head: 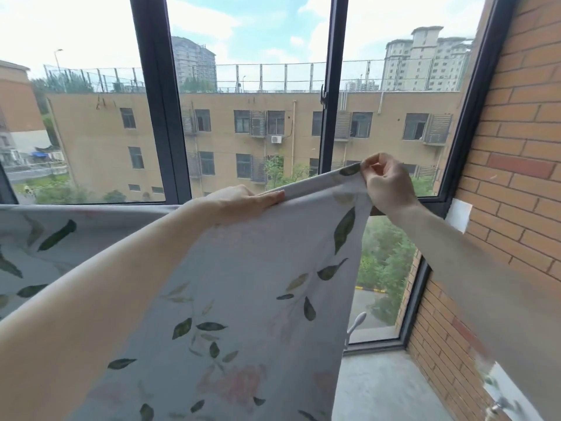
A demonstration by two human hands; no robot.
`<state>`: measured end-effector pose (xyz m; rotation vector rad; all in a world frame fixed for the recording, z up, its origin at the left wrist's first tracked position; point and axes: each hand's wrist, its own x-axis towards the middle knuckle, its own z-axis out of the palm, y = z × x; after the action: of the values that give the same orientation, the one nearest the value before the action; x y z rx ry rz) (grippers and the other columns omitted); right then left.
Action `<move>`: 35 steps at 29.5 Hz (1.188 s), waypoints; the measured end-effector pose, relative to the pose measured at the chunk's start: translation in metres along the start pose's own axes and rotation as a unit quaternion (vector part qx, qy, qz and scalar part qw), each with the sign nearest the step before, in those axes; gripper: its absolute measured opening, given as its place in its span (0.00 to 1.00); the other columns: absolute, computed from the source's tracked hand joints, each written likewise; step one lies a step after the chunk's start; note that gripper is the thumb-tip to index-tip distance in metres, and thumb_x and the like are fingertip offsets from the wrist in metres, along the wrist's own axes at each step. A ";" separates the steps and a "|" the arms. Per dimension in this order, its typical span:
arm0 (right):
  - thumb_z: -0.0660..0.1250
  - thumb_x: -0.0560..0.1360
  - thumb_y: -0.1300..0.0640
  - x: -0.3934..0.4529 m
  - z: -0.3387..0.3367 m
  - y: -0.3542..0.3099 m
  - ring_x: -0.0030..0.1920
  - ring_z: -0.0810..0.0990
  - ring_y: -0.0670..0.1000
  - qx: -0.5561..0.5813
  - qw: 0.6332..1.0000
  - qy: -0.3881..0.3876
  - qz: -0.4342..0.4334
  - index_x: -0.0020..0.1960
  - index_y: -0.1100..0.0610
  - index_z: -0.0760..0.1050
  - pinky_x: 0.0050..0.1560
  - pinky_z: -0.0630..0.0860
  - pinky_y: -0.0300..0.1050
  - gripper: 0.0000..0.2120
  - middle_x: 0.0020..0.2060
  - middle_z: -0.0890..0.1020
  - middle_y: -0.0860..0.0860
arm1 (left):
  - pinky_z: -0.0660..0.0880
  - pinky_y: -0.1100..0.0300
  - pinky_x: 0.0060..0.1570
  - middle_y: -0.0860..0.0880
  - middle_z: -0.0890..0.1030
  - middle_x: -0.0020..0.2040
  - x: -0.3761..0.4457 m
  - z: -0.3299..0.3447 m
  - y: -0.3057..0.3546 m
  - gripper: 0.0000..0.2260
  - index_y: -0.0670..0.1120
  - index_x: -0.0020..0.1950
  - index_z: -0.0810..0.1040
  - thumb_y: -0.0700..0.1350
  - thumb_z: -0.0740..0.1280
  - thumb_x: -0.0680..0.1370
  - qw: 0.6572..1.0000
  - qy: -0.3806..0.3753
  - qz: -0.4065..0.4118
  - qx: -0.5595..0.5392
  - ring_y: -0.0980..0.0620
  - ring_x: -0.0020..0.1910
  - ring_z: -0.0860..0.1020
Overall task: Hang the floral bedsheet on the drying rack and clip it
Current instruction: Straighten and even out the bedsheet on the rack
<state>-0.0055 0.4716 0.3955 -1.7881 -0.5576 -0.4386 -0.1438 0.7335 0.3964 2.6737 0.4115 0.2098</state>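
The floral bedsheet (243, 284), pale grey with green leaves and faint pink flowers, hangs in front of me and stretches off to the left. Its top edge runs from the left frame edge up to the right corner. My left hand (243, 202) lies flat along that top edge, fingers together, pressing the fold. My right hand (385, 183) pinches the sheet's upper right corner between thumb and fingers. The drying rack is hidden under the cloth. No clip is visible.
Dark-framed windows (161, 117) stand right behind the sheet. A brick wall (516, 147) closes the right side, with a white patch (460, 215) on it. A white hook-like object (356, 323) sticks out by the sheet's right edge. Concrete floor (379, 387) lies below.
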 end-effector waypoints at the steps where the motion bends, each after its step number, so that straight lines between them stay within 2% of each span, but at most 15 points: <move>1: 0.65 0.83 0.55 0.009 0.000 -0.001 0.35 0.74 0.47 -0.016 1.000 -0.002 0.002 0.48 0.52 0.77 0.31 0.69 0.36 0.05 0.38 0.80 0.48 | 0.79 0.54 0.50 0.48 0.85 0.45 0.001 0.002 0.004 0.38 0.51 0.45 0.87 0.81 0.52 0.72 1.000 0.003 -0.007 0.008 0.47 0.44 0.83; 4: 0.67 0.82 0.53 0.020 0.004 0.011 0.38 0.75 0.47 -0.104 0.991 -0.070 0.040 0.46 0.50 0.79 0.34 0.69 0.39 0.07 0.40 0.81 0.47 | 0.76 0.56 0.44 0.47 0.84 0.44 0.003 0.009 0.006 0.41 0.49 0.47 0.84 0.82 0.48 0.71 0.995 0.027 -0.027 0.090 0.47 0.42 0.81; 6: 0.68 0.82 0.53 0.015 0.009 0.025 0.41 0.77 0.47 -0.154 0.977 -0.135 0.064 0.48 0.52 0.80 0.36 0.71 0.39 0.06 0.44 0.82 0.48 | 0.75 0.56 0.45 0.48 0.83 0.43 0.005 0.011 0.003 0.44 0.50 0.48 0.83 0.84 0.46 0.68 0.992 0.032 -0.035 0.117 0.47 0.43 0.81; 10: 0.69 0.81 0.51 0.003 0.022 0.043 0.45 0.80 0.52 -0.091 0.975 -0.174 0.104 0.49 0.54 0.82 0.40 0.75 0.43 0.08 0.45 0.84 0.52 | 0.74 0.56 0.45 0.47 0.83 0.47 0.009 0.004 -0.008 0.44 0.50 0.52 0.83 0.85 0.48 0.67 0.994 0.014 -0.042 0.095 0.46 0.46 0.81; 12: 0.70 0.81 0.50 -0.006 0.028 0.045 0.41 0.79 0.51 -0.056 0.972 -0.187 0.131 0.48 0.55 0.83 0.39 0.75 0.43 0.09 0.41 0.84 0.51 | 0.75 0.55 0.50 0.48 0.82 0.52 0.010 0.002 -0.013 0.40 0.53 0.59 0.83 0.82 0.51 0.70 0.996 0.009 -0.049 0.068 0.46 0.50 0.80; 13: 0.71 0.80 0.49 -0.011 0.030 0.047 0.40 0.79 0.50 -0.037 0.971 -0.190 0.142 0.47 0.55 0.83 0.39 0.76 0.44 0.09 0.40 0.84 0.51 | 0.75 0.55 0.50 0.48 0.82 0.51 0.010 0.001 -0.014 0.36 0.54 0.59 0.84 0.79 0.53 0.73 0.997 0.008 -0.044 0.055 0.47 0.48 0.79; 16: 0.74 0.78 0.49 -0.026 0.027 0.054 0.40 0.78 0.50 0.025 0.974 -0.164 0.155 0.48 0.57 0.84 0.38 0.76 0.44 0.11 0.40 0.84 0.53 | 0.70 0.59 0.35 0.51 0.78 0.35 0.010 0.001 -0.004 0.22 0.53 0.43 0.85 0.65 0.60 0.82 0.998 0.038 0.031 0.035 0.51 0.33 0.75; 18: 0.74 0.77 0.49 -0.035 0.020 0.058 0.38 0.78 0.49 0.048 0.978 -0.129 0.155 0.50 0.59 0.83 0.36 0.74 0.43 0.12 0.42 0.85 0.53 | 0.69 0.58 0.34 0.50 0.81 0.35 0.010 0.006 0.012 0.22 0.51 0.34 0.79 0.58 0.60 0.84 0.994 0.049 0.087 0.054 0.50 0.33 0.74; 23: 0.63 0.81 0.38 -0.072 0.010 0.067 0.37 0.81 0.49 -0.001 0.983 -0.122 0.139 0.50 0.54 0.81 0.37 0.74 0.44 0.20 0.44 0.85 0.49 | 0.69 0.55 0.37 0.47 0.79 0.42 0.016 0.035 0.045 0.20 0.49 0.36 0.73 0.53 0.55 0.86 0.979 0.063 0.163 0.101 0.47 0.42 0.77; 26: 0.65 0.77 0.34 -0.090 0.002 0.067 0.38 0.85 0.47 -0.014 0.988 -0.115 0.098 0.53 0.51 0.79 0.34 0.74 0.39 0.20 0.46 0.85 0.46 | 0.67 0.54 0.39 0.48 0.78 0.41 0.020 0.043 0.047 0.21 0.50 0.36 0.70 0.53 0.54 0.87 0.977 0.076 0.178 0.092 0.48 0.41 0.76; 28: 0.70 0.77 0.38 -0.094 -0.003 0.066 0.38 0.85 0.42 -0.038 0.988 -0.135 0.060 0.51 0.49 0.80 0.35 0.74 0.34 0.15 0.44 0.85 0.44 | 0.67 0.54 0.40 0.48 0.77 0.40 0.022 0.044 0.047 0.21 0.50 0.36 0.69 0.54 0.53 0.87 0.975 0.085 0.177 0.099 0.49 0.40 0.75; 30: 0.72 0.78 0.46 -0.093 -0.005 0.065 0.40 0.83 0.38 -0.057 0.984 -0.166 0.033 0.48 0.49 0.83 0.36 0.72 0.29 0.07 0.42 0.86 0.44 | 0.68 0.53 0.40 0.47 0.78 0.41 0.023 0.045 0.046 0.21 0.49 0.38 0.71 0.55 0.52 0.87 0.975 0.092 0.172 0.110 0.47 0.41 0.76; 31: 0.72 0.79 0.50 -0.089 -0.004 0.067 0.42 0.84 0.38 -0.048 0.983 -0.173 0.026 0.47 0.49 0.84 0.39 0.74 0.29 0.04 0.42 0.87 0.45 | 0.69 0.53 0.40 0.47 0.79 0.42 0.024 0.044 0.044 0.22 0.48 0.39 0.73 0.56 0.52 0.87 0.975 0.092 0.166 0.117 0.46 0.42 0.77; 33: 0.70 0.80 0.56 -0.085 -0.008 0.070 0.47 0.86 0.45 0.019 0.986 -0.161 0.038 0.46 0.49 0.83 0.47 0.81 0.41 0.05 0.44 0.88 0.48 | 0.70 0.54 0.40 0.47 0.80 0.42 0.026 0.043 0.040 0.26 0.48 0.42 0.77 0.62 0.50 0.86 0.976 0.083 0.153 0.130 0.46 0.42 0.78; 35: 0.68 0.82 0.58 -0.084 -0.009 0.068 0.48 0.87 0.52 0.092 0.983 -0.139 0.074 0.46 0.53 0.80 0.45 0.85 0.50 0.07 0.43 0.87 0.50 | 0.69 0.55 0.38 0.48 0.81 0.41 0.025 0.041 0.035 0.31 0.49 0.43 0.80 0.68 0.47 0.83 0.976 0.076 0.138 0.150 0.48 0.41 0.78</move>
<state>-0.0348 0.4344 0.2979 -1.7080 -0.6319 -0.0310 -0.1024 0.6954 0.3767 3.0202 0.1207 0.4727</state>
